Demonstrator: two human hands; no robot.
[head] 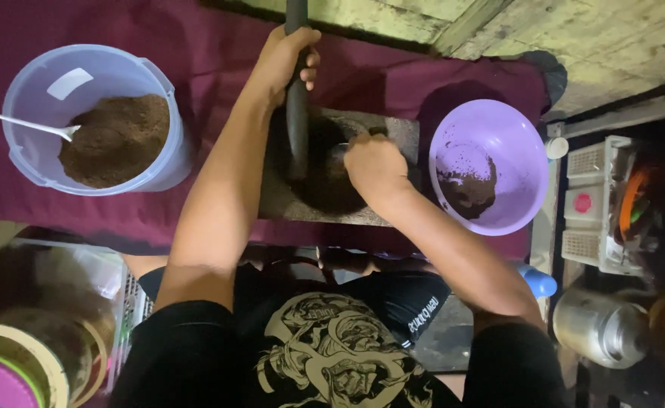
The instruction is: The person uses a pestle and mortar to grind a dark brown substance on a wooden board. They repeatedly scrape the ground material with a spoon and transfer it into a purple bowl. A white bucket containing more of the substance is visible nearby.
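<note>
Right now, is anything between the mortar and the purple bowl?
Nothing visible. The stone mortar and the purple bowl sit side by side on the maroon cloth, with only bare cloth between. The right hand is over the mortar's bowl-side edge.

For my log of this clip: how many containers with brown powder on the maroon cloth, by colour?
Pale blue plastic tub with white spoon: 1
Purple plastic bowl: 1
Dark stone mortar under the hands: 1
Total: 3
</note>
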